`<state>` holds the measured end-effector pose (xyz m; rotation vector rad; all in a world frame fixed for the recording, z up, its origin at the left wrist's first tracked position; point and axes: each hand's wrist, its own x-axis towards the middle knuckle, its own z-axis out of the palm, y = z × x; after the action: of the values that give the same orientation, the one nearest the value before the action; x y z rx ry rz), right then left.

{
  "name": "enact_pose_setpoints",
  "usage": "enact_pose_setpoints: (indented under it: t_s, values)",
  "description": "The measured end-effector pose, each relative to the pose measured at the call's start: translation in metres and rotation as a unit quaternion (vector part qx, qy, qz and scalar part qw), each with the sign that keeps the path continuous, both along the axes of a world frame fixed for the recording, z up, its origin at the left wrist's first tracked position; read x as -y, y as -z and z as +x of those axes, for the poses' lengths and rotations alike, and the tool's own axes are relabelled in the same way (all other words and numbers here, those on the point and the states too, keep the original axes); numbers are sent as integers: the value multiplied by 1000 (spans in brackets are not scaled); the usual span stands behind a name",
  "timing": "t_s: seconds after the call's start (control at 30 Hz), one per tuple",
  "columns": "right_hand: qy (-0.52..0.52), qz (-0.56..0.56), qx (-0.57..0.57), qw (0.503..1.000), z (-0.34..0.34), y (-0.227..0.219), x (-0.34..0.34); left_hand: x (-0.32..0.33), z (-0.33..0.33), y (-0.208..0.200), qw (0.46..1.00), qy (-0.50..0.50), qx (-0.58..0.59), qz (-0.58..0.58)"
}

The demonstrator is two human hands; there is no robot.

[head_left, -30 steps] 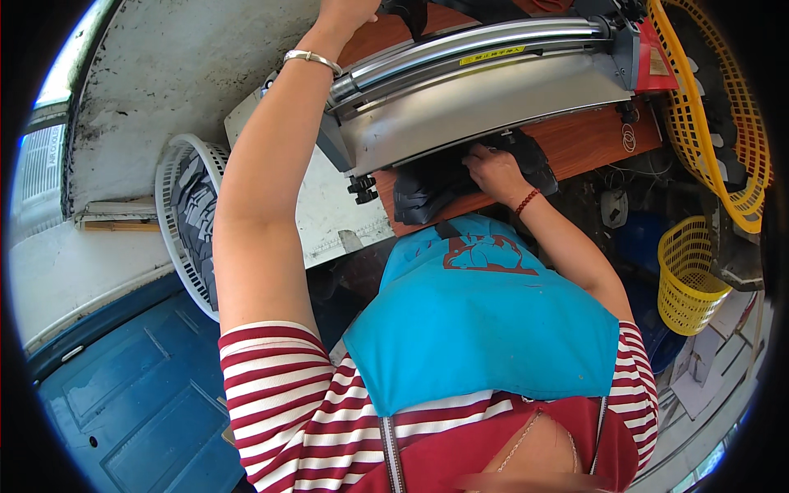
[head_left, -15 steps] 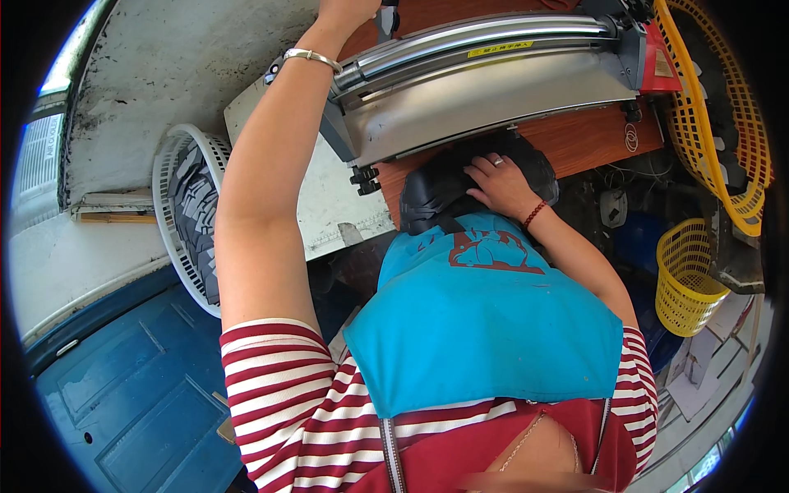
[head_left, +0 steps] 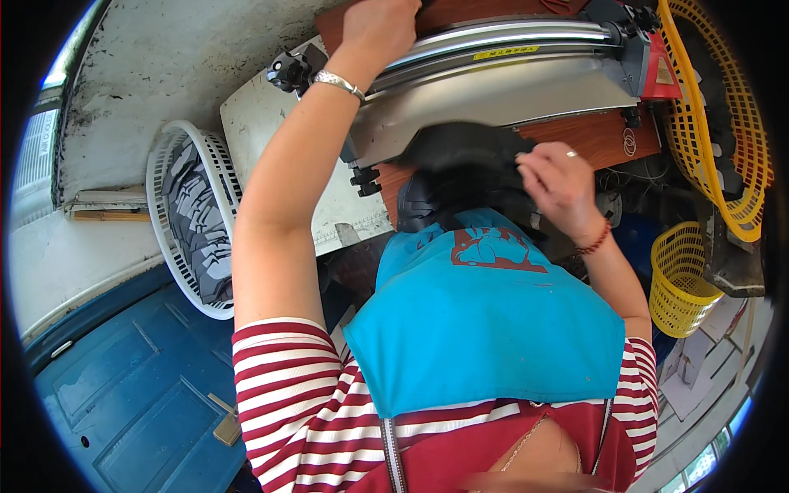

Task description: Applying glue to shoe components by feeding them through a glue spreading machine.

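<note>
My left hand [head_left: 380,31] is closed at the top edge, beyond the steel roller [head_left: 493,37] of a machine. Something dark shows by its fingertips, too little of it to name. My right hand [head_left: 563,185] pinches the right edge of a thin black curved sheet piece [head_left: 464,146], slightly blurred by motion. The piece is raised in front of the machine's sloping metal plate [head_left: 485,94]. Beneath it, a stack of black pieces [head_left: 415,201] rests on my lap against the blue apron [head_left: 485,320].
A white basket [head_left: 222,164] of dark grey cut pieces stands at left. To the right are a large yellow basket [head_left: 699,123] with dark pieces and a smaller yellow basket [head_left: 686,279]. The machine sits on a reddish-brown board [head_left: 596,131], beside a blue door [head_left: 140,370].
My right hand has risen from the stack and moved right, lifting a black piece by its edge. My left hand has moved right along the far side of the roller.
</note>
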<state>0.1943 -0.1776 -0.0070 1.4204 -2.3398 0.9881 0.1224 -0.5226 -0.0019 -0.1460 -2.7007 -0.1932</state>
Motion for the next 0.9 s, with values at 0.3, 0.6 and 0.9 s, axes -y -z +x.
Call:
enact_pose_setpoints:
  t_s: [0.3,0.6,0.9]
  values:
    - [42,18,-128,991,-62,26,57,11,-33,26,940,-65,308,132]
    - [-57,155,82,983,10,149,11,-10,-41,-52,874,-143,186,425]
    - [-59,22,109,992,4,32,-4,21,-29,-103,884,-147,23,443]
